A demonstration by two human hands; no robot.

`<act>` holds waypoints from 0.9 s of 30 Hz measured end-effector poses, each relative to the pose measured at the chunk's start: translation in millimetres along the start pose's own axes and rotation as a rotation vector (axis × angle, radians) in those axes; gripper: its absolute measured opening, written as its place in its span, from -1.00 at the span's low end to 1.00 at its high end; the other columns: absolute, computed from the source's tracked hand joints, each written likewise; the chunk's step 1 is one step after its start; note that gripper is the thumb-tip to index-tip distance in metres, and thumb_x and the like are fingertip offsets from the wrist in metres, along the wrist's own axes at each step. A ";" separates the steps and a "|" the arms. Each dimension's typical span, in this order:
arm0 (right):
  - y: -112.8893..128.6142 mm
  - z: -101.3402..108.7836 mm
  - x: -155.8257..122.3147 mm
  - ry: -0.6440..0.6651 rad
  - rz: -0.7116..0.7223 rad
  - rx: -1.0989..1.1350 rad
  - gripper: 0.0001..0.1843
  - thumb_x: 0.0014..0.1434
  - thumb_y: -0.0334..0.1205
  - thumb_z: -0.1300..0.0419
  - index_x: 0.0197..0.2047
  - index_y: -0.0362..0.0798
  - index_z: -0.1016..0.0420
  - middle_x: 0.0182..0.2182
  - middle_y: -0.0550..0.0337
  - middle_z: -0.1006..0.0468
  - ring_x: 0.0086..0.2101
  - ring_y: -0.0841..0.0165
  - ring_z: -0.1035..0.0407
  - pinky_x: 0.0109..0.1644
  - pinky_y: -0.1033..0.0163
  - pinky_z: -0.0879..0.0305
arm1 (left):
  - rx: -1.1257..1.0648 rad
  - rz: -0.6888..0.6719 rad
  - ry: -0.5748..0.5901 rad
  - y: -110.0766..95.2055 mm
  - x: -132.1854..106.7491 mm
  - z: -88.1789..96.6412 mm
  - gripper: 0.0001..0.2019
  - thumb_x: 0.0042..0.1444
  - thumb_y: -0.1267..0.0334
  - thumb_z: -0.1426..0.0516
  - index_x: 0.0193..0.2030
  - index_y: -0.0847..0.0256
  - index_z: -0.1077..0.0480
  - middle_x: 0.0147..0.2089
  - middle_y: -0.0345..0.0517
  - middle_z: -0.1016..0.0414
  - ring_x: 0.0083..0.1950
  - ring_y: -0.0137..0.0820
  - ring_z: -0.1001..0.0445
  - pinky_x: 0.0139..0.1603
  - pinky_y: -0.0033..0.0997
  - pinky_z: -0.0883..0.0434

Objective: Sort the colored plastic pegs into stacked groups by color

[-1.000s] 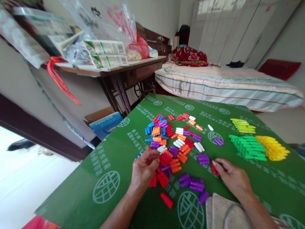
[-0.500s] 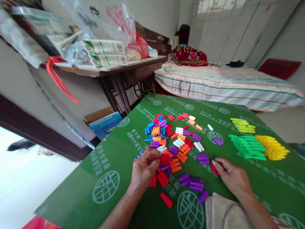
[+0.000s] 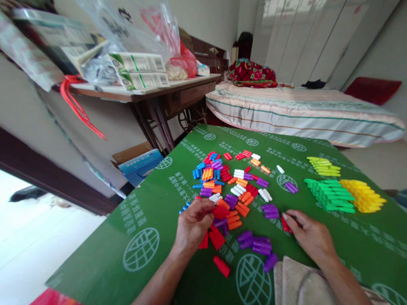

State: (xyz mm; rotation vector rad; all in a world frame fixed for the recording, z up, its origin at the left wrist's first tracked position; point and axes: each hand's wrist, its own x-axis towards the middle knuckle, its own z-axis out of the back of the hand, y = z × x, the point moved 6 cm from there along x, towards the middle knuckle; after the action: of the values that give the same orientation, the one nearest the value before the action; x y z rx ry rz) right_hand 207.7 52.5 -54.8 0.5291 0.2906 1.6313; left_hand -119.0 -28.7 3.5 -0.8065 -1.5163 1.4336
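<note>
A green board (image 3: 149, 216) with white printed logos lies in front of me. A heap of small plastic pieces (image 3: 237, 190) in red, orange, purple, blue and white is spread over its middle. My left hand (image 3: 192, 224) rests at the near left of the heap, its fingers curled and pinched on red pieces (image 3: 220, 211). My right hand (image 3: 310, 239) lies palm down at the near right, fingers closed over a red piece (image 3: 285, 223). Purple pieces (image 3: 256, 245) lie between the hands. A single red piece (image 3: 221, 266) lies nearest to me.
Sorted rows of lime (image 3: 323, 166), green (image 3: 330, 195) and yellow pieces (image 3: 362, 197) sit at the board's right. A wooden table (image 3: 152, 91) with boxes and plastic bags stands at the left, a bed (image 3: 295, 112) behind. A blue box (image 3: 140, 163) lies under the table. A cloth (image 3: 299, 281) covers my lap.
Both hands stay almost where they were. The left hand's fingers have shifted slightly on the red pieces at the heap's edge.
</note>
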 end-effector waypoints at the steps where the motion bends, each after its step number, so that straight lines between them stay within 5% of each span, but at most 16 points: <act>1: -1.0 -1.4 0.1 0.029 -0.014 0.009 -0.50 0.12 0.25 0.03 -0.21 0.11 -0.56 -0.44 0.27 -0.62 -0.46 0.32 -0.49 -0.42 0.30 -0.32 | 0.005 -0.003 0.002 -0.5 0.0 -0.4 -0.81 -0.21 0.46 -0.19 -0.39 0.21 -0.52 -0.24 -0.12 -0.50 -0.18 -0.38 -0.45 -0.17 -0.45 -0.40; 27: 0.3 0.8 0.1 0.002 0.007 0.014 -0.53 0.12 0.23 0.00 -0.23 0.12 -0.56 -0.46 0.30 -0.62 -0.48 0.34 -0.48 -0.43 0.32 -0.31 | 0.038 0.004 0.000 -11.7 -3.4 -2.4 -0.97 -0.16 0.37 -0.24 -0.55 0.23 -0.46 -0.27 -0.07 -0.49 -0.22 -0.37 -0.45 -0.27 -0.47 -0.42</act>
State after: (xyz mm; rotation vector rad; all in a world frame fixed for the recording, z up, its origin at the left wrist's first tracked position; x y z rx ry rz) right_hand 207.8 52.5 -53.9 0.5396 0.3027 1.6375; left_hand -114.2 -32.2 14.4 -0.7866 -1.4837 1.4608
